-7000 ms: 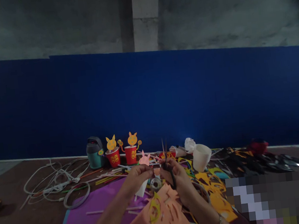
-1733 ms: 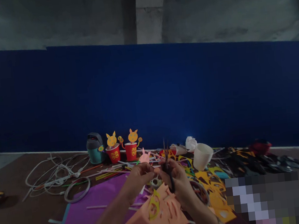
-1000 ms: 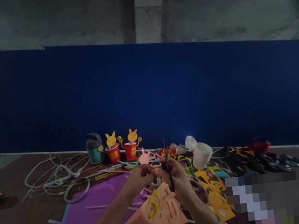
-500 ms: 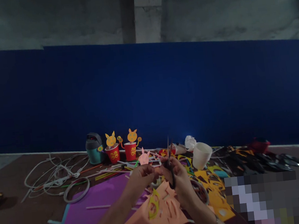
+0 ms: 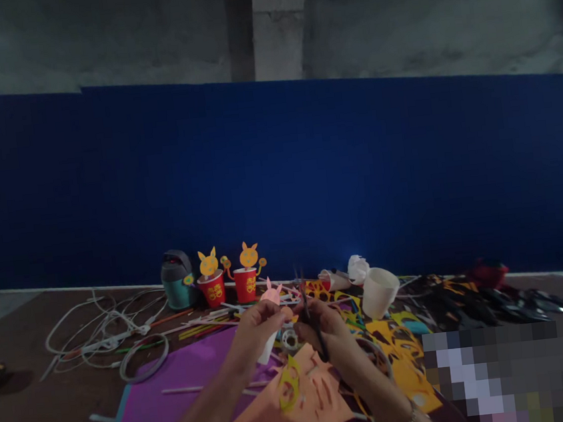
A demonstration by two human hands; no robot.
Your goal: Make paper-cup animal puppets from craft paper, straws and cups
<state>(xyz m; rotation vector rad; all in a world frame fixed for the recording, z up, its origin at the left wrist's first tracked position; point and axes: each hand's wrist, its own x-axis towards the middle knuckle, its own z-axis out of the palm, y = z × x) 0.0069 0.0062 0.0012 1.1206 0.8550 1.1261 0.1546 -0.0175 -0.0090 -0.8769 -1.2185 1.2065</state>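
My left hand [image 5: 259, 324] pinches a small round orange paper piece [image 5: 286, 313] between thumb and fingertips. My right hand [image 5: 330, 330] is closed around a pair of dark scissors [image 5: 318, 334], whose blades point up and away from me. The fingertips of both hands are close together. Just behind my left hand stands a pink paper rabbit head [image 5: 271, 294], partly covered by the fingers. Below the hands lies a sheet of orange paper [image 5: 272, 413] with cut-out slots, and a yellow paper cutout [image 5: 290, 386] rests on it.
Two red paper cups [image 5: 212, 292] with yellow cat heads stand at the back beside a teal bottle [image 5: 179, 292]. White cables [image 5: 87, 342] coil at left. A purple sheet [image 5: 178, 376], a white cup [image 5: 379, 292] and yellow paper scraps [image 5: 409, 369] surround the hands.
The scissors and my right hand have shifted left and tilted. My left hand has moved slightly left and up, now covering part of the pink rabbit head; the round paper piece shows more clearly.
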